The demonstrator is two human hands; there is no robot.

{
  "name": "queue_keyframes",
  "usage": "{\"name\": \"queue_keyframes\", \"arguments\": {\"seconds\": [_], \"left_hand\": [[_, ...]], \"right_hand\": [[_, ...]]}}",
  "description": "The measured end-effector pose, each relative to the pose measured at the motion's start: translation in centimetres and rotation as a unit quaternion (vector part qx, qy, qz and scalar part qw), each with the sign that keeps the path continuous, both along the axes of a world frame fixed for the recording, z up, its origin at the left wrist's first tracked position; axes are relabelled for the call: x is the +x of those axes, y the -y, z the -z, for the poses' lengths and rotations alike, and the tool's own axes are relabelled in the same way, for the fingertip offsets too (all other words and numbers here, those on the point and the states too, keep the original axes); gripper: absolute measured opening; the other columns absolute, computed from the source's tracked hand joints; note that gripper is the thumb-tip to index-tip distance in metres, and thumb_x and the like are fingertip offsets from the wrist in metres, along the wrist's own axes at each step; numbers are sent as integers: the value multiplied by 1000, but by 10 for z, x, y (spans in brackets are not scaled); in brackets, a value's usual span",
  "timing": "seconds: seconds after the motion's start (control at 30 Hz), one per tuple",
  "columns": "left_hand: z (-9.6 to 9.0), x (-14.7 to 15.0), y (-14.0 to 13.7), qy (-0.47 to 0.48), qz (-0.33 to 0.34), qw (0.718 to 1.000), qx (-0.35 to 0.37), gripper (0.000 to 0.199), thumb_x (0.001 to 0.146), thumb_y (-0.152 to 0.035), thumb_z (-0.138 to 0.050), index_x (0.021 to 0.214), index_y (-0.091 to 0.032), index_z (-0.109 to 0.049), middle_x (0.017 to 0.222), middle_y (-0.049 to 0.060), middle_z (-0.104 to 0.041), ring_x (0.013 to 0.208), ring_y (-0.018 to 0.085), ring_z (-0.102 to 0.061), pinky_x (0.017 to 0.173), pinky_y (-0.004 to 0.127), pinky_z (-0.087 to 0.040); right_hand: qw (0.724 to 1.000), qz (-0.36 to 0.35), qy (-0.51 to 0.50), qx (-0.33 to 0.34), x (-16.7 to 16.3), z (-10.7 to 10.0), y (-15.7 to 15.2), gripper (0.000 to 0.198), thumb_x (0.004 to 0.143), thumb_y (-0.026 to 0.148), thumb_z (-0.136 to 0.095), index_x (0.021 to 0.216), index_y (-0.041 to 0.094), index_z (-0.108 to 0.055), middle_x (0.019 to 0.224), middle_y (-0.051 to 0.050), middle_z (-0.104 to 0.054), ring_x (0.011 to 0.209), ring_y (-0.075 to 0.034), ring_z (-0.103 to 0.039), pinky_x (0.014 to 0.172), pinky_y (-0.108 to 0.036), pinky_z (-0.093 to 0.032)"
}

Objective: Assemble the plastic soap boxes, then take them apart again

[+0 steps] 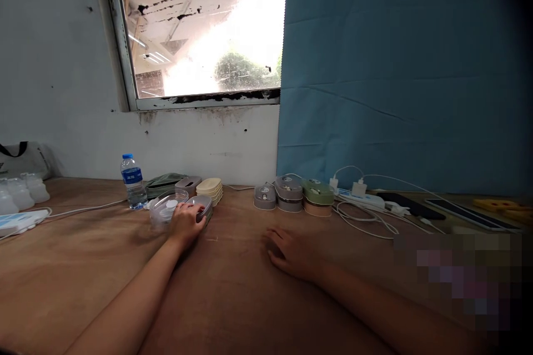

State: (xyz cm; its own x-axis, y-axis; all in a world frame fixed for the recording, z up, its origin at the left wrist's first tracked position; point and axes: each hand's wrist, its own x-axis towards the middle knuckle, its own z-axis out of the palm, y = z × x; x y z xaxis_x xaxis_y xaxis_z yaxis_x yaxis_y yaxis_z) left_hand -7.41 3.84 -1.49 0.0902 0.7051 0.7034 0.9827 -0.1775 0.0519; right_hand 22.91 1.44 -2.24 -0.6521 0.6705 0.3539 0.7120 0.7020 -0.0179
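A pale, marked wall [62, 77] rises behind a stack of cream trays [209, 189], with a blue sheet [395, 66] hanging to the right of the stack. A brown tabletop [233, 305] carries the stack near its far edge, and a peeling-framed window [195, 28] glares above it.

Two bare arms reach across the table as I look on. The right hand [291, 252], nearer the person than the stack and to its right, lies low over the tabletop, fingers loosely spread, nothing visible in its grasp. The left hand [187, 226], just in front and left of the stack, curls its fingers over a mauve box [203, 201]; whether it grips the box or only rests there, I cannot tell.

A dark flat device [410, 206] lies well right of the stack. A green pouch [162, 183] sits to the stack's left. To its right stand a green-topped lunch box [317, 194], a two-tier grey lunch box [288, 193] and a lower grey lunch box [265, 198]. Left of the stack are a water bottle [133, 180] and a blurred clear plastic container [160, 213] beside the left hand. A white charger plug [358, 188] stands far right of the stack.
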Motion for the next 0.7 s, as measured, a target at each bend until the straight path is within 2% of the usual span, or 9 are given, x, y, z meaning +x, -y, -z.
{"name": "queue_keyframes", "arguments": {"seconds": [0.1,0.2,0.27,0.33,0.4,0.5,0.6,0.7], "left_hand": [[0,0,-1,10,-9,1000,4,17,73,-30,-51,84,-22,-61,80,5,-64,83,22,-54,82,36,-36],[-2,4,2,1,-3,999,53,18,77,-30,-49,84,-19,-61,80,7,-63,84,23,-53,84,38,-36],[-4,13,8,3,36,996,85,20,79,-29,-48,90,-18,-61,84,8,-62,87,23,-52,88,40,-33],[-4,29,16,17,100,991,86,22,79,-28,-49,95,-19,-60,86,8,-62,89,22,-51,87,39,-34],[-2,50,26,27,186,981,45,23,78,-29,-51,98,-21,-60,87,7,-61,89,22,-51,84,37,-37],[3,85,41,20,320,945,-61,23,77,-31,-54,98,-25,-60,91,5,-61,88,19,-52,85,35,-37],[8,108,51,27,403,903,-145,21,76,-32,-57,96,-25,-60,94,3,-61,92,17,-52,84,31,-38],[6,113,54,45,458,861,-217,24,76,-30,-56,99,-21,-55,96,2,-62,93,16,-53,83,28,-40]], "right_hand": [[999,-27,-39,-22,29,0,26,35,74,21,-48,109,20,-52,111,-7,-54,100,-21,-52,88,-34,-42],[997,-13,-73,-24,53,-1,39,42,73,20,-49,114,21,-48,113,-7,-52,105,-23,-49,91,-36,-40],[996,-4,-91,-12,62,-2,42,50,72,20,-50,121,22,-41,119,-8,-48,109,-23,-46,92,-36,-40],[995,-6,-104,11,65,-3,42,57,71,21,-51,126,22,-35,125,-8,-43,113,-23,-43,94,-37,-38],[994,-20,-106,34,64,-4,42,60,71,20,-51,128,22,-32,129,-8,-38,116,-24,-39,96,-38,-36],[993,-50,-90,52,61,-4,42,62,70,19,-53,128,23,-34,132,-9,-34,118,-26,-36,97,-41,-34],[995,-70,-63,39,60,-5,44,58,67,21,-56,123,23,-41,132,-10,-34,117,-27,-36,95,-43,-34],[996,-78,-52,7,61,-7,45,44,65,23,-58,109,22,-53,127,-10,-40,115,-28,-38,94,-43,-34]]}}
